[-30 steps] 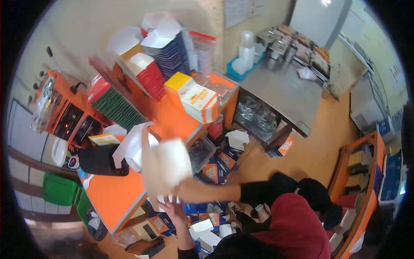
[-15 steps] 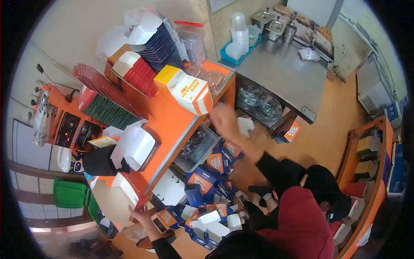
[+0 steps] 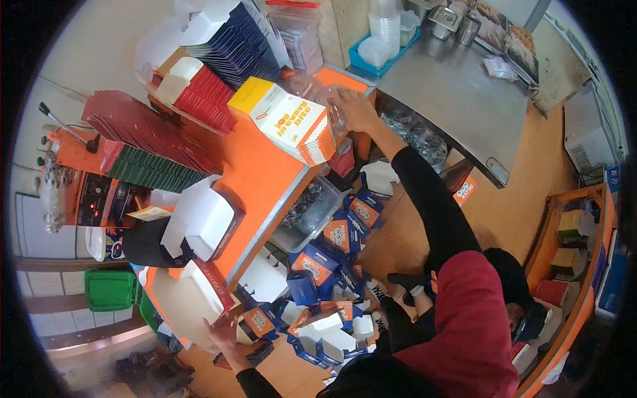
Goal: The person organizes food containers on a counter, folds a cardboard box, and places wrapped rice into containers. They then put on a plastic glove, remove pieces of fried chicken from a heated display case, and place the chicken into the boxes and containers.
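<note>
At the lower left, my left hand (image 3: 222,331) grips the near edge of an open red food box (image 3: 215,288), whose inside is white and whose wide flap is brown. My right hand (image 3: 355,109) reaches over the far end of the orange counter (image 3: 262,179). Its fingers stretch out beside clear plastic containers (image 3: 332,99); whether they touch is hard to tell. Left of that hand stands a stack of white, yellow and orange cartons (image 3: 288,123). Another open white-lined box (image 3: 206,222) sits on the counter between my hands.
Stacks of red (image 3: 199,96), dark blue (image 3: 235,46) and green (image 3: 156,169) boxes line the wall side. Blue and orange cartons (image 3: 315,265) lie heaped on the floor below, near a clear tub (image 3: 308,215). A steel table (image 3: 458,86) stands beyond; a person in black (image 3: 511,278) is at right.
My right hand has moved up and away, from the counter's front edge to the clear plastic containers. My left hand stays at the red box. The whole view has shifted slightly.
</note>
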Motion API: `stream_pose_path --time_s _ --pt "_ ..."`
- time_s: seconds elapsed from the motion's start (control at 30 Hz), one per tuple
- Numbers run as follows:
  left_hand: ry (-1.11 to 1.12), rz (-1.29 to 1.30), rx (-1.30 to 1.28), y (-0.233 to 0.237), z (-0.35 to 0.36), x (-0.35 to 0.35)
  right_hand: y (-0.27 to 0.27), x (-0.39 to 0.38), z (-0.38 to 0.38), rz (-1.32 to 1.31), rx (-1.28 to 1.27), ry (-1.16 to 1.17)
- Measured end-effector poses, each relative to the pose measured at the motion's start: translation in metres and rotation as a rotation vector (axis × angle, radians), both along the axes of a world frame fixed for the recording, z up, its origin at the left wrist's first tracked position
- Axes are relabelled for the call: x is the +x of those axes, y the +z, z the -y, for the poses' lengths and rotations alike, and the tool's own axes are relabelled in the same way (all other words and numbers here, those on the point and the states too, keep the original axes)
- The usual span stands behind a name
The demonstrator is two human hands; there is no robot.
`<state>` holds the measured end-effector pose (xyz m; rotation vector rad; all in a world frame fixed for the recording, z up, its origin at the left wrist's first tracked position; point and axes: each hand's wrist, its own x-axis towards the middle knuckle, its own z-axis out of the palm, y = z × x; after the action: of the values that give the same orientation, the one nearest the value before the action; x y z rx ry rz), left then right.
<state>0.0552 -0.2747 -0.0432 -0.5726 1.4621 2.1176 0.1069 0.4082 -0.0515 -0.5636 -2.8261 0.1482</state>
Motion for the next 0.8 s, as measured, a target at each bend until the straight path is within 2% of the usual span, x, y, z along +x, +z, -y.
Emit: stream_pose_path --time_s 0.23,0.3,0.33,0.37,0.43,0.47,0.5,0.53,0.57,0.6,0.63,0.67,0.7,0.73,0.8 --pt "0.217 -0.077 0.032 -0.017 -0.005 0.017 0.011 -0.003 -0.005 0.012 -0.075 0.031" --pt "0.442 -0.047 -0.082 -0.040 0.002 0.025 0.007 -0.006 -0.009 -0.036 -0.026 0.079" --pt "0.555 -0.032 -0.139 -0.047 -0.001 0.031 0.005 -0.004 -0.006 -0.090 0.079 0.104" --pt "0.462 -0.045 -0.267 -0.057 -0.006 0.046 0.002 -0.002 -0.001 -0.145 0.186 0.129" --pt "0.347 -0.112 -0.217 -0.107 -0.017 0.070 -0.002 0.004 0.007 -0.180 0.401 0.199" --pt "0.326 -0.163 -0.041 -0.147 -0.017 0.080 -0.005 0.008 0.009 -0.156 0.509 0.247" --pt "0.114 -0.390 -0.356 -0.124 -0.076 0.102 -0.009 0.010 0.010 -0.129 0.619 0.296" --pt "-0.109 -0.609 -0.668 -0.099 -0.147 0.119 -0.012 0.010 0.009 -0.130 0.610 0.279" --pt "-0.318 -0.697 -0.653 -0.059 -0.213 0.126 -0.016 0.007 0.009 -0.133 0.600 0.263" --pt "-0.545 -0.809 -0.577 -0.071 -0.247 0.117 -0.017 0.005 0.009 -0.135 0.592 0.248" --pt "-0.796 -1.104 -0.610 -0.023 -0.306 0.109 -0.017 0.001 0.007 -0.095 0.494 0.245" --pt "-0.855 -1.277 -0.576 -0.019 -0.350 0.102 -0.015 -0.004 0.005 -0.054 0.398 0.245" --pt "-0.971 -1.274 -0.552 -0.007 -0.391 0.095 -0.012 -0.008 0.004 -0.011 0.303 0.244" --pt "-1.015 -1.382 -0.522 -0.005 -0.430 0.084 -0.004 -0.010 0.005 -0.008 0.228 0.242" --pt "-1.081 -1.408 -0.706 -0.003 -0.487 0.072 0.019 -0.011 0.006 0.001 0.093 0.238"
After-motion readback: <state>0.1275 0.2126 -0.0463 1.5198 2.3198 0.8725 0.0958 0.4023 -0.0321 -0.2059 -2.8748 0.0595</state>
